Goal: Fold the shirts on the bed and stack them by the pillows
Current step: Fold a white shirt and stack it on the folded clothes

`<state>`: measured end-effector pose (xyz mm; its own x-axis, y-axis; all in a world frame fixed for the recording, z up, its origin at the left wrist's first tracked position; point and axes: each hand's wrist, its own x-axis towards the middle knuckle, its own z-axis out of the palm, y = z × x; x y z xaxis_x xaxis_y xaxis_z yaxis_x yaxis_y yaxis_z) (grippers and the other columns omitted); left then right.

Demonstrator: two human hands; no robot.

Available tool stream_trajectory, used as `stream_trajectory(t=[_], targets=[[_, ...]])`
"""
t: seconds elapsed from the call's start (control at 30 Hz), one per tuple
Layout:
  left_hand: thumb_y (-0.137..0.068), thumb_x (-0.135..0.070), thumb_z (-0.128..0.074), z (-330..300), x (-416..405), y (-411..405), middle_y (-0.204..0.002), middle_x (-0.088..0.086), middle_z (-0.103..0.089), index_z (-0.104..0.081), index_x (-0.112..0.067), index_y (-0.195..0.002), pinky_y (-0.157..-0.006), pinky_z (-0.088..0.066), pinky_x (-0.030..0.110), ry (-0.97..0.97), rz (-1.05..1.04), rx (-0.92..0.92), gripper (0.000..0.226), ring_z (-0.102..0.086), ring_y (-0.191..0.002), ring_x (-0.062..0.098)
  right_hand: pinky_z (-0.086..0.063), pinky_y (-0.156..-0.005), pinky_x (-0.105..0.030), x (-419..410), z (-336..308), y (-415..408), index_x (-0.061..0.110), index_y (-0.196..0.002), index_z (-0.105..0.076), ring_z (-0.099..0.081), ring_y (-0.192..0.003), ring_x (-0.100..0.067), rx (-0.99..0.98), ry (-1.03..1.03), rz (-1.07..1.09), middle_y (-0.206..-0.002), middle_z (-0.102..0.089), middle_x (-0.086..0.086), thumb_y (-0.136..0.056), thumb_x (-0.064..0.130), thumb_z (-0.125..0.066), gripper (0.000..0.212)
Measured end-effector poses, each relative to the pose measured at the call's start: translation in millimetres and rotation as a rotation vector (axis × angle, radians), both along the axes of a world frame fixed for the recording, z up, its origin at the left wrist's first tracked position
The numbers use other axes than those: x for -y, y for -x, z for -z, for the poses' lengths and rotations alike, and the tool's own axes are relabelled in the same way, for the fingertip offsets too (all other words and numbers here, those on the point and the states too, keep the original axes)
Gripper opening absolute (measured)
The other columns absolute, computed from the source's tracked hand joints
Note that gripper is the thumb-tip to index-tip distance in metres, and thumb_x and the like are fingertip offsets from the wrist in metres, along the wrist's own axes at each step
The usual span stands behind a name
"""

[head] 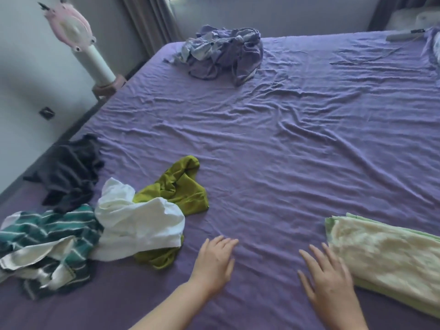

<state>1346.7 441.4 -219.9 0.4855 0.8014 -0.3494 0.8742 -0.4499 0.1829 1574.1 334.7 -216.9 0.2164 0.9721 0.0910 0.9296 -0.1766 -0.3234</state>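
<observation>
At the far left, off the bed, a pink and white fan (71, 27) stands on a small wooden stool (108, 85) against the wall. The bed (273, 144) is covered with a wrinkled purple sheet and fills most of the view.

Along its left side lies a loose heap of unfolded shirts. A dark grey shirt (69, 170) is crumpled near the bed's left edge. Below it sprawls a green and white striped shirt (45, 236), and just to its right a white shirt (135, 222) lies bunched, overlapping an olive green shirt (176, 184) that shows both above and below it.

Further back, near the bed's far edge, sits a rumpled purple and grey bundle of cloth (223, 52), well apart from the shirts.

In the foreground the left hand (214, 260) rests palm down on the sheet just right of the white shirt, its grip open with fingers straight and holding nothing. The right hand (331, 284) also lies flat on the sheet, fingers spread, its grip open, its outer edge touching a folded pale yellow and light green blanket (390, 256) at the lower right.

At the far right corner, pale pillows (416, 19) are partly visible beside a dark curtain.
</observation>
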Motion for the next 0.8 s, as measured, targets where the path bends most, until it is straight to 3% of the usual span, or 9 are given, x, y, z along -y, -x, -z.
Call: stream_trajectory(t=[0.23, 0.27, 0.33, 0.4, 0.47, 0.53, 0.63, 0.73, 0.8], targets=[[-0.095, -0.03, -0.039, -14, -27, 127, -0.144, -0.013, -0.038, -0.03, -0.028, -0.144, -0.115, -0.014, 0.029, -0.057, -0.094, 0.049, 0.05, -0.024, -0.137, 0.005, -0.054, -0.069, -0.051, -38, -1, 126, 0.006, -0.091, -0.075, -0.068, -0.091, -0.037, -0.009, 0.138, -0.129, -0.095, -0.072, -0.013, -0.098, 0.046, -0.012, 0.074], [-0.095, -0.03, -0.04, -15, -32, 145, -0.144, -0.013, -0.039, -0.032, -0.028, -0.143, -0.115, -0.015, 0.029, -0.063, -0.115, 0.064, 0.049, -0.025, -0.136, 0.005, -0.055, -0.07, -0.051, -46, -4, 144, 0.006, -0.092, -0.075, -0.068, -0.093, -0.037, -0.022, 0.181, -0.135, -0.095, -0.072, -0.013, -0.097, 0.041, -0.027, 0.059], [-0.095, -0.028, -0.041, -17, -42, 176, -0.143, -0.012, -0.04, -0.033, -0.027, -0.142, -0.114, -0.015, 0.029, -0.081, -0.156, 0.089, 0.048, -0.025, -0.136, 0.006, -0.056, -0.07, -0.051, -63, -8, 181, 0.004, -0.094, -0.074, -0.067, -0.095, -0.039, -0.006, 0.174, -0.142, -0.096, -0.071, -0.014, -0.074, 0.024, -0.07, 0.028], [-0.095, -0.027, -0.041, -17, -55, 204, -0.143, -0.011, -0.04, -0.034, -0.027, -0.142, -0.114, -0.015, 0.03, -0.113, -0.19, 0.112, 0.047, -0.026, -0.137, 0.008, -0.056, -0.07, -0.051, -85, -9, 215, 0.003, -0.095, -0.073, -0.066, -0.095, -0.04, -0.055, 0.203, -0.218, -0.097, -0.071, -0.016, -0.05, 0.011, -0.09, 0.049], [-0.094, -0.025, -0.044, -17, -72, 226, -0.142, -0.007, -0.042, -0.037, -0.025, -0.141, -0.114, -0.017, 0.03, -0.152, -0.217, 0.15, 0.047, -0.028, -0.136, 0.01, -0.057, -0.073, -0.05, -109, -15, 245, 0.002, -0.098, -0.071, -0.065, -0.097, -0.041, -0.058, 0.151, -0.26, -0.099, -0.07, -0.017, -0.05, 0.009, -0.09, 0.051], [-0.092, -0.023, -0.047, -16, -92, 242, -0.142, -0.002, -0.043, -0.041, -0.022, -0.139, -0.112, -0.018, 0.029, -0.192, -0.237, 0.208, 0.047, -0.029, -0.137, 0.013, -0.054, -0.083, -0.048, -134, -17, 269, 0.002, -0.107, -0.067, -0.06, -0.108, -0.041, -0.083, 0.119, -0.268, -0.11, -0.066, -0.017, -0.065, 0.011, -0.083, 0.046], [-0.09, -0.023, -0.05, -13, -121, 252, -0.145, 0.0, -0.039, -0.042, -0.021, -0.138, -0.111, -0.019, 0.029, -0.231, -0.263, 0.263, 0.049, -0.029, -0.136, 0.015, -0.041, -0.101, -0.041, -170, -18, 295, 0.011, -0.132, -0.05, -0.039, -0.131, -0.03, -0.108, 0.14, -0.212, -0.136, -0.05, -0.007, -0.087, 0.025, -0.062, 0.048], [-0.091, -0.027, -0.05, -6, -142, 255, -0.15, 0.001, -0.031, -0.027, -0.022, -0.145, -0.114, -0.015, 0.035, -0.222, -0.278, 0.226, 0.059, -0.023, -0.139, 0.018, -0.039, -0.098, -0.035, -200, -15, 314, 0.018, -0.141, -0.036, -0.036, -0.129, -0.022, -0.089, 0.163, -0.139, -0.139, -0.044, -0.001, -0.092, 0.033, -0.051, 0.053], [-0.091, -0.026, -0.05, -3, -148, 256, -0.142, 0.002, -0.041, -0.03, -0.021, -0.144, -0.113, -0.017, 0.035, -0.217, -0.281, 0.216, 0.057, -0.032, -0.134, 0.021, -0.042, -0.093, -0.037, -213, -14, 325, 0.019, -0.141, -0.034, -0.044, -0.121, -0.024, -0.129, 0.196, -0.064, -0.133, -0.049, -0.003, -0.093, 0.036, -0.049, 0.053]])
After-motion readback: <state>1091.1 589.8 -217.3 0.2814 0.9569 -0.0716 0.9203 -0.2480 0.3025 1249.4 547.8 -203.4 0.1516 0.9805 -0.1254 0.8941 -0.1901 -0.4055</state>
